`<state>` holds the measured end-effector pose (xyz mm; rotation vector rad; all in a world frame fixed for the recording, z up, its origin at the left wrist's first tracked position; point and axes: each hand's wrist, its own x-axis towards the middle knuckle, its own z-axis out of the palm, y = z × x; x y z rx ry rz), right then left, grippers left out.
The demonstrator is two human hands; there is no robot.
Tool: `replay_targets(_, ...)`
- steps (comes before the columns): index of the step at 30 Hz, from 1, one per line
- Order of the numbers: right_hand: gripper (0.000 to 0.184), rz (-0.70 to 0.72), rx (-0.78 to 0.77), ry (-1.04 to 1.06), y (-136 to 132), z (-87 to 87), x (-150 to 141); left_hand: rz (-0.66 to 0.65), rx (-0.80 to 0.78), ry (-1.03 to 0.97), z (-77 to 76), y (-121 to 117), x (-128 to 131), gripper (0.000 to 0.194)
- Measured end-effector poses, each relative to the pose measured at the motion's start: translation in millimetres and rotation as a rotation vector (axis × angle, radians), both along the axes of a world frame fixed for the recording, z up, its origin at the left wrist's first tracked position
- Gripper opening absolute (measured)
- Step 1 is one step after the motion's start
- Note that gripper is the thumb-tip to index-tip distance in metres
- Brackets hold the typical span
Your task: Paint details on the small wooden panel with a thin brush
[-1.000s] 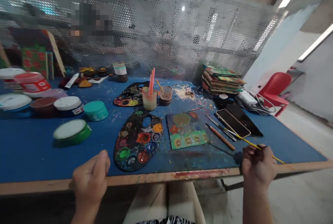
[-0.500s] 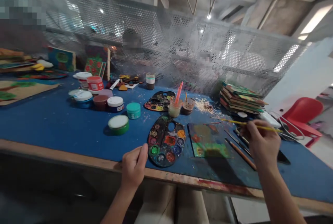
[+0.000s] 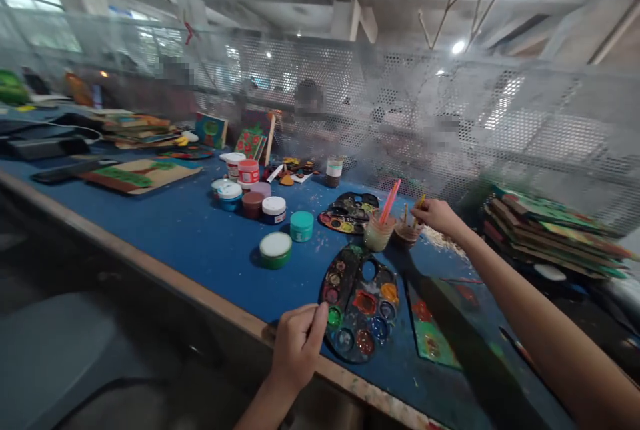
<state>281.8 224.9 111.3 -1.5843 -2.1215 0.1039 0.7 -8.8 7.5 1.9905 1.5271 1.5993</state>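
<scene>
Pinching the brush (image 3: 423, 200) at the jar (image 3: 407, 237) with my right hand (image 3: 438, 215), left hand (image 3: 299, 343) curled beside the palette (image 3: 350, 283). I'd swish lightly so nothing tips.

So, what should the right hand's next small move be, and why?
Probably a gentle swirl of the yellow-handled brush in the cup with brownish contents: the right hand pinches the brush at that cup, and the brush's lower end seems to be inside, though partly hidden.
</scene>
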Motion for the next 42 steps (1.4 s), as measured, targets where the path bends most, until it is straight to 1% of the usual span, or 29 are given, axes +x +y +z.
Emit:
replay_targets(3,0.026,0.009,-0.019,-0.037,11,-4.6,3,0.007,-0.014,0.015,-0.5,-1,1,0.044)
replay_targets(7,0.026,0.035,-0.055,-0.082,16,-5.3,7,0.01,-0.03,0.015,-0.4,-2,2,0.043)
replay_targets(13,0.025,0.032,-0.078,-0.123,11,-4.9,5,0.004,-0.046,0.001,1.3,-1,4,0.043)
replay_targets(19,0.025,0.023,-0.093,-0.141,8,-0.9,3,0.006,-0.058,-0.004,2.3,-2,4,0.043)
replay_targets(29,0.031,0.014,-0.065,-0.166,6,-0.2,5,0.009,-0.018,-0.003,2.9,-1,3,0.043)
replay_targets(42,0.029,0.013,-0.052,-0.176,7,1.1,3,-0.013,-0.004,-0.008,2.8,0,3,0.044)
